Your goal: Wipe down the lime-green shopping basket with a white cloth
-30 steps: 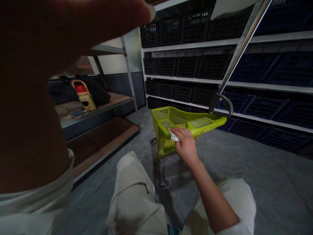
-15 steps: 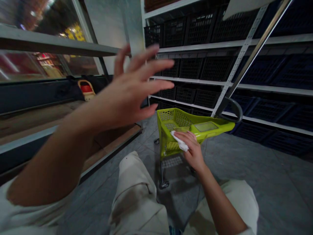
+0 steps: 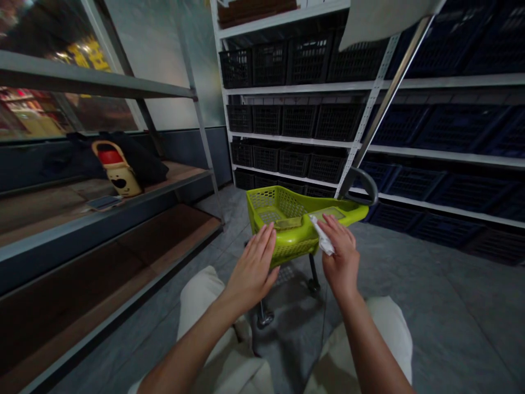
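Observation:
A small lime-green shopping cart (image 3: pixel 295 241) with a mesh basket stands between my knees, its grey loop handle (image 3: pixel 367 183) at the right end. My left hand (image 3: pixel 255 262) lies against the near side of the basket, fingers stretched out and close together. In my right hand (image 3: pixel 341 251) is a crumpled white cloth or tissue (image 3: pixel 322 236), pressed on the cart's rim by the flat panel. My right fingers hide part of that panel. A metal pole (image 3: pixel 394 93) rises behind the handle.
At left stands a metal rack (image 3: pixel 180 180) with wooden shelves, holding a cream bottle with a red lid (image 3: pixel 123 178) and a phone-like flat object (image 3: pixel 104 203). White shelving (image 3: pixel 287 90) full of black and blue crates lines the back. Grey tiles (image 3: pixel 430 306) cover the floor.
My left hand has come down from the air onto the basket's side. My right hand and the cloth have moved right along the rim. The view has shifted, showing more of the left rack.

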Demonstrator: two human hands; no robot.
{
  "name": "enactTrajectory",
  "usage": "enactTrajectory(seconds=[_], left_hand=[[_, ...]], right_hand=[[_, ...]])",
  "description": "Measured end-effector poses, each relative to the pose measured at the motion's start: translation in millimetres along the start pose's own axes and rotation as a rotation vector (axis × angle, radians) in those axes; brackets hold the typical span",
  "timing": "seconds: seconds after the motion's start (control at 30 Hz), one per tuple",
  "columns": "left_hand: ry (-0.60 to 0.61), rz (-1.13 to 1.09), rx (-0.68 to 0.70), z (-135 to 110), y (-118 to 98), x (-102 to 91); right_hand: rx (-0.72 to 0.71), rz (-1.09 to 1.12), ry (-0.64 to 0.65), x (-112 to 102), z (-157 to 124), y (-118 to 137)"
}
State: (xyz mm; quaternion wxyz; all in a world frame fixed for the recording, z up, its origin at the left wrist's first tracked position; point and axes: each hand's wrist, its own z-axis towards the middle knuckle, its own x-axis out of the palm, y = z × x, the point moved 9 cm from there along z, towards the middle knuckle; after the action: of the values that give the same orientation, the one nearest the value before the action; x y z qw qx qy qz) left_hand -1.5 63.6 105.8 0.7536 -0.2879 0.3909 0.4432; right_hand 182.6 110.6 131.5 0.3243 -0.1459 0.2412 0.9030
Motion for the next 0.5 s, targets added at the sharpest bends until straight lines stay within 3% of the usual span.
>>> enactTrajectory(seconds=[0.13, 0.33, 0.4, 0.5], left_hand=[[-0.094, -0.045, -0.044, 0.9, -2.2, 12.5], [-0.224, -0.013, -0.136, -3.9, -4.4, 22.4], [-0.245, 0.026, -0.135, -3.8, -6.8, 21.7], [-0.238, 0.087, -0.138, -1.8, -9.2, 21.1]], right_hand=[[-0.027, -0.135, 0.107, 29.2, -9.9, 22.0], [-0.133, -0.031, 0.21, 63.1, -27.2, 75.8], [-0.175, -0.054, 0.234, 59.9, -25.4, 70.9], [-0.153, -0.144, 0.196, 41.0, -16.7, 34.8]])
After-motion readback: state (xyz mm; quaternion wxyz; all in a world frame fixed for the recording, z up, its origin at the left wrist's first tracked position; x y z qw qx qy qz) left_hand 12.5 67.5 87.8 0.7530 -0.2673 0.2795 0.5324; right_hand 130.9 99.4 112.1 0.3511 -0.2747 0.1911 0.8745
